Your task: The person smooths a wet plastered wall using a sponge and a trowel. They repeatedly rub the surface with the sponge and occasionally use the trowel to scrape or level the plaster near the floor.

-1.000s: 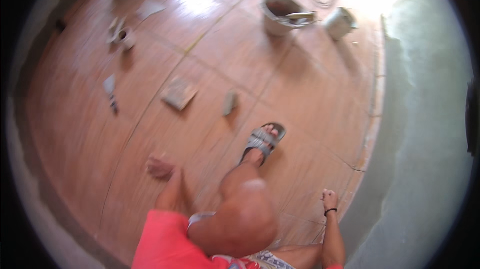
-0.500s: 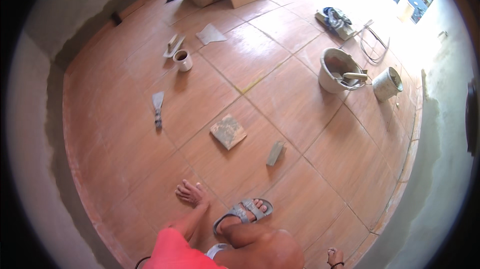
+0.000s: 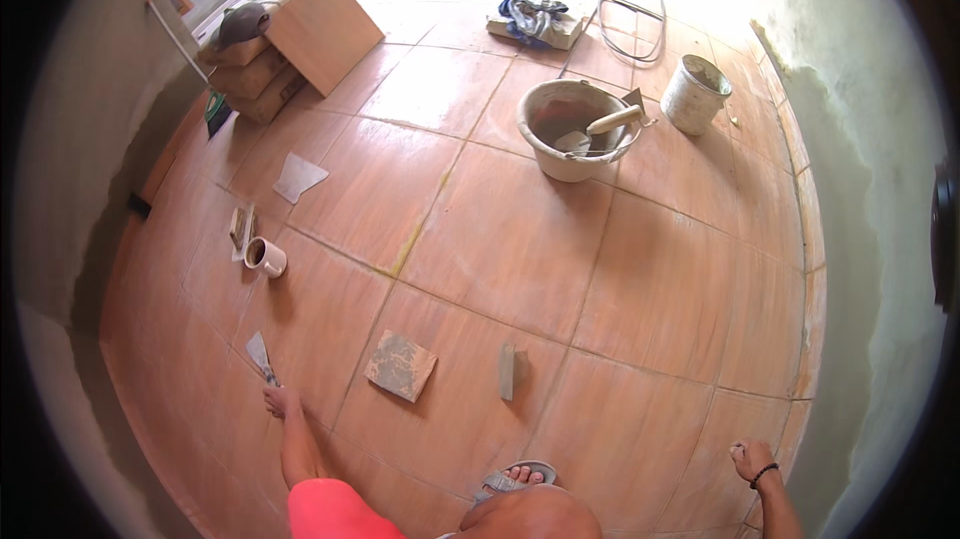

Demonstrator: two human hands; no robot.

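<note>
The left hand (image 3: 280,401) is grasping the putty knife (image 3: 262,357) lying just beyond it on the floor (image 3: 500,259); the right hand (image 3: 752,459) is hanging loosely curled, holding nothing.

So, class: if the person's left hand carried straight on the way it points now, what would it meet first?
The left hand points up-left at the putty knife; it seems to be already touching the handle, though contact is unclear.
</note>
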